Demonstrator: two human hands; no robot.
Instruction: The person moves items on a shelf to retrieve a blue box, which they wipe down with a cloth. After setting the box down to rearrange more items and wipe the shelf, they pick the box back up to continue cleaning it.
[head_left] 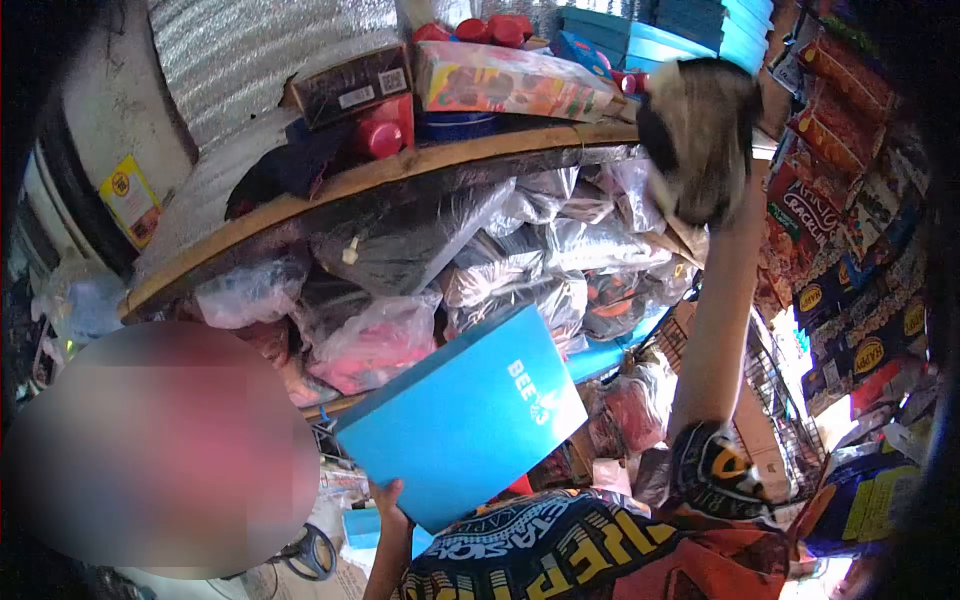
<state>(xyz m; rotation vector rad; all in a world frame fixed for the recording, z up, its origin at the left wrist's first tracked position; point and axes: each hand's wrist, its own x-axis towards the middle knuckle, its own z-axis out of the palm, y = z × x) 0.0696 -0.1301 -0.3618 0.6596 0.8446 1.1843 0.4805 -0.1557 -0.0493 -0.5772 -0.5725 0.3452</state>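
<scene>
My left hand (393, 508) grips the lower left corner of a blue cardboard box (460, 415), with its thumb on the near face. The box is tilted in front of my chest and carries white lettering that starts with "BEE". My right arm reaches up to the shelf's right end. Bunched over my right hand (705, 140) is a beige and black cloth (700, 165), which hides the fingers. The cloth is close to a stack of blue boxes (690, 35) at the top.
A wooden-edged shelf (400, 165) curves across, bearing a patterned long box (515, 80), a dark box (350, 88) and red-lidded containers (473, 31). Plastic-wrapped goods (560, 250) fill the space below. Snack packets (835, 145) hang at right. A blurred patch covers the lower left.
</scene>
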